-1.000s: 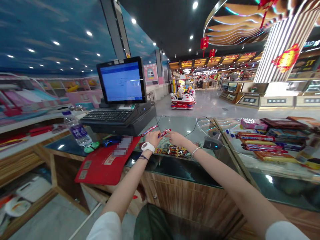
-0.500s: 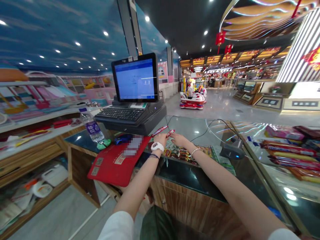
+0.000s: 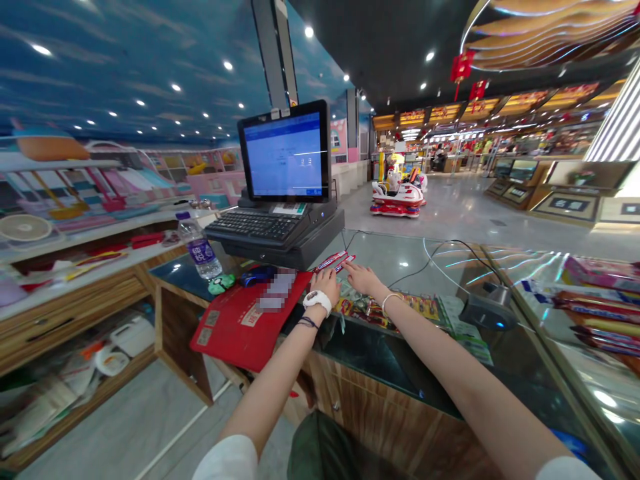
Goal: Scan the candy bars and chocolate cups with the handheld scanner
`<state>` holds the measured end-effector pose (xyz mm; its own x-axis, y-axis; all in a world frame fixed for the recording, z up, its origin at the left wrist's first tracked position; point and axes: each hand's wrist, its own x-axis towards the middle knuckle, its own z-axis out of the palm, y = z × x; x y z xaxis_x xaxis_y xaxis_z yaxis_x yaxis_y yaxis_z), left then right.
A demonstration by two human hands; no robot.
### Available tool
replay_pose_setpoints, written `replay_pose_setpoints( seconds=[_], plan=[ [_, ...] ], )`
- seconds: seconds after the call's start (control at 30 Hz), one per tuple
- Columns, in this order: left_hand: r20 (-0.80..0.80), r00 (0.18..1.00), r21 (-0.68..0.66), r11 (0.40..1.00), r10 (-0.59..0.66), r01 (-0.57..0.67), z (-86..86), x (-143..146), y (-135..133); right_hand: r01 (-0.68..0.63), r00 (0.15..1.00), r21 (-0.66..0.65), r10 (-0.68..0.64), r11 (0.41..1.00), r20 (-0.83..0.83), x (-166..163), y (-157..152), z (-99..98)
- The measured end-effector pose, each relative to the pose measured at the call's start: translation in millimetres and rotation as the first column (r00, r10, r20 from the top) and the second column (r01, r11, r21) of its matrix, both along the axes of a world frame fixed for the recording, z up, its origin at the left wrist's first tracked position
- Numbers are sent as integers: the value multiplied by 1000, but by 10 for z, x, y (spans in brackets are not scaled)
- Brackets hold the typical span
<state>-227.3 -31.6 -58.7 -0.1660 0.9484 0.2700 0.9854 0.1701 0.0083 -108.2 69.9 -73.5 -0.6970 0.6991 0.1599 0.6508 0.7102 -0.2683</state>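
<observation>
Two thin red snack sticks in wrappers (image 3: pixel 332 261) lie side by side on the glass counter, in front of the till. My left hand (image 3: pixel 327 285), with a white watch on the wrist, rests palm down at their near end, fingers stretched forward against the wrappers. My right hand (image 3: pixel 364 279) reaches in from the right, its fingertips touching the nearer stick; its fingers look extended, not wrapped round it. Beside my left hand is a red paper bag or folder (image 3: pixel 233 340) with a blurred-out card or phone (image 3: pixel 277 291) on it.
A touchscreen till (image 3: pixel 286 157) with a keyboard (image 3: pixel 255 227) stands ahead. Left of it are a water bottle (image 3: pixel 203 250) and a green item (image 3: pixel 221 285). At the right sit a black scanner (image 3: pixel 487 307) with cables and several packaged snacks (image 3: pixel 595 303). Flat packets (image 3: pixel 400 307) lie near my right forearm.
The nearer stick now lies alongside the other, with both further exposed beyond my fingers. My left fingers have stretched out. The view has turned slightly left.
</observation>
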Motion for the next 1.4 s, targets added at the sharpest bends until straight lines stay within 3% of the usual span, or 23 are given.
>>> replay_pose_setpoints(
  seconds=[0.23, 0.47, 0.67, 0.83, 1.13, 1.4],
  plan=[
    [15, 999, -97, 995, 36, -34, -35, -128, 160, 46, 999, -57, -46, 997, 7, -180, 117, 5],
    [59, 998, -76, 997, 23, -18, -96, -180, 261, 44, 999, -53, -44, 998, 5, -219, 209, -42],
    [64, 982, 10, 984, 178, -179, -16, -248, 244, 47, 998, 2, -46, 999, -47, -205, 159, -49],
    [105, 990, 30, 995, 90, -93, 18, -244, 254, 17, 996, 57, -11, 998, -89, -198, 50, -32],
    [8, 1000, 3, 1000, 17, -17, -12, -246, 363, 36, 998, -22, -37, 999, -58, -211, 105, -20],
    [-37, 993, -42, 992, 114, -115, 31, -228, 601, 9, 998, -59, -13, 998, -64, -243, 184, -63]
  ],
)
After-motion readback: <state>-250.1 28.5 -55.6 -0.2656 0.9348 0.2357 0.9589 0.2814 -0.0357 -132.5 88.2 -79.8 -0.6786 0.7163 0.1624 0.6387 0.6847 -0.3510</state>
